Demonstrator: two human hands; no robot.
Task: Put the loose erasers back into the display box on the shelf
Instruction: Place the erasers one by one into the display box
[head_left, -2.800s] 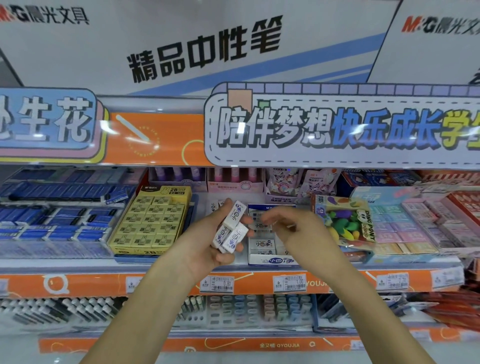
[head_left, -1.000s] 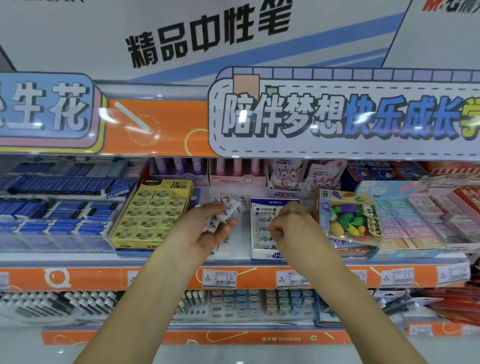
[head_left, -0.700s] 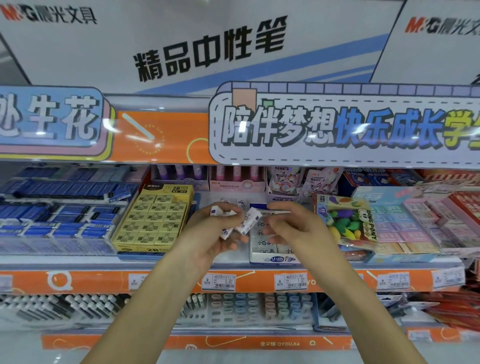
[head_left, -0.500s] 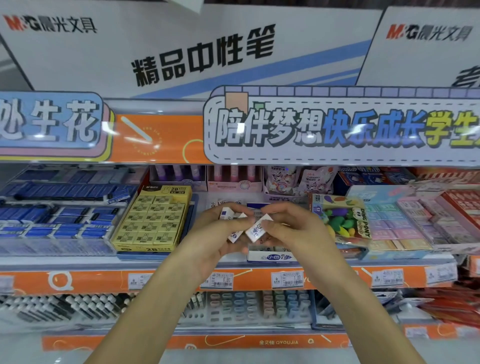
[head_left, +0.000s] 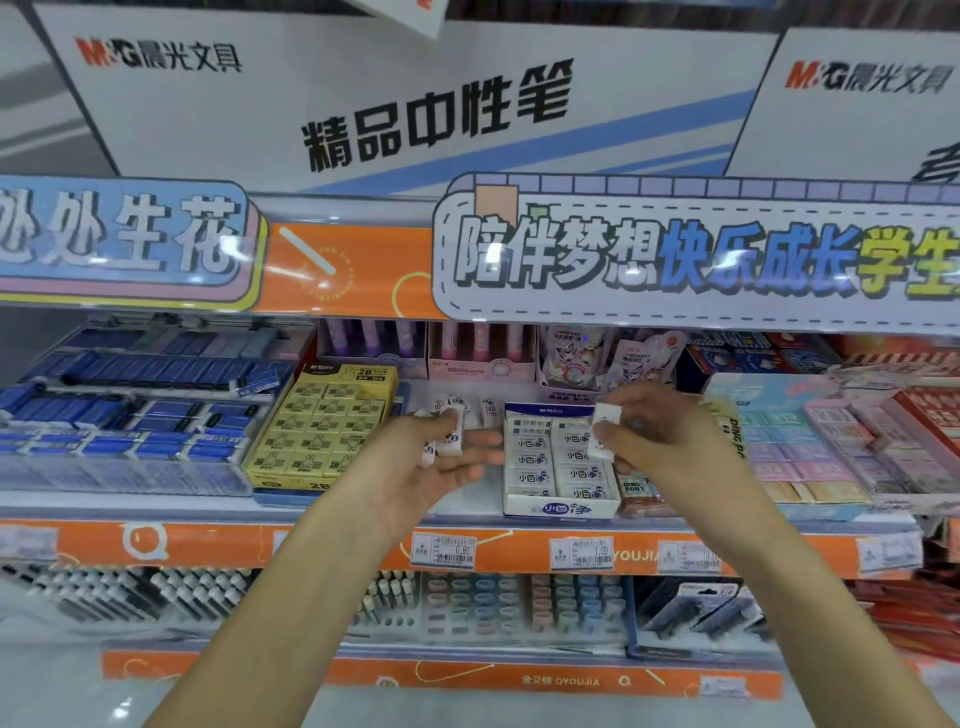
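Observation:
A white and blue display box (head_left: 561, 506) of white erasers sits on the shelf, most of its slots filled. My right hand (head_left: 660, 447) hovers over the box's right side, pinching one white eraser (head_left: 602, 431) upright. My left hand (head_left: 431, 462) is to the left of the box, palm up, holding two or three small white erasers (head_left: 449, 436) under the thumb. A few more loose erasers (head_left: 488, 410) lie on the shelf behind my left hand.
A yellow box of 2B erasers (head_left: 322, 431) stands to the left, with blue packs (head_left: 130, 415) beyond it. A colourful Ding Pony pack (head_left: 639, 486) and pastel eraser trays (head_left: 831, 447) crowd the right. Price tags line the orange shelf edge (head_left: 519, 551).
My right hand has taken one eraser from my left hand and moved right, over the display box. The hands, which met half a second ago, are now apart.

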